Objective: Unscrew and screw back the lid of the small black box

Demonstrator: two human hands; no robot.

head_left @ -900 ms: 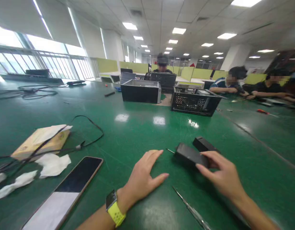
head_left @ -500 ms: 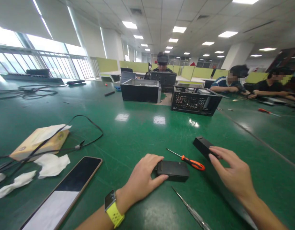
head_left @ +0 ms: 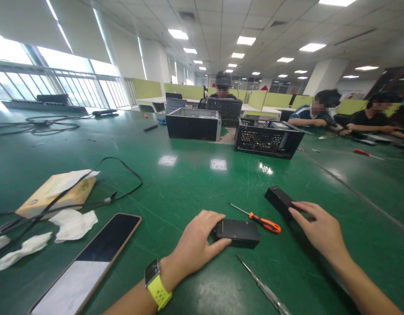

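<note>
My left hand (head_left: pixel 197 238), with a yellow-banded watch on the wrist, is closed around the left end of a black rectangular box (head_left: pixel 239 232) lying on the green table. To the right, the thumb and fingers of my right hand (head_left: pixel 323 229) pinch the near end of a long black block (head_left: pixel 278 200), which slants away to the left. Between the two black pieces lies a screwdriver with an orange and black handle (head_left: pixel 269 224). A slim screwdriver with a clear handle (head_left: pixel 266 288) rests nearer to me, below the box.
A phone (head_left: pixel 103 245), crumpled tissues (head_left: pixel 75 225), a tissue pack (head_left: pixel 57 192) and black cables (head_left: pixel 130 190) lie at left. Two computer cases (head_left: pixel 193 127) stand farther back. Co-workers sit across the table and at right, near another orange screwdriver (head_left: pixel 362 152).
My right hand has shifted slightly right along its black block, which barely moves. My left hand stays on the box.
</note>
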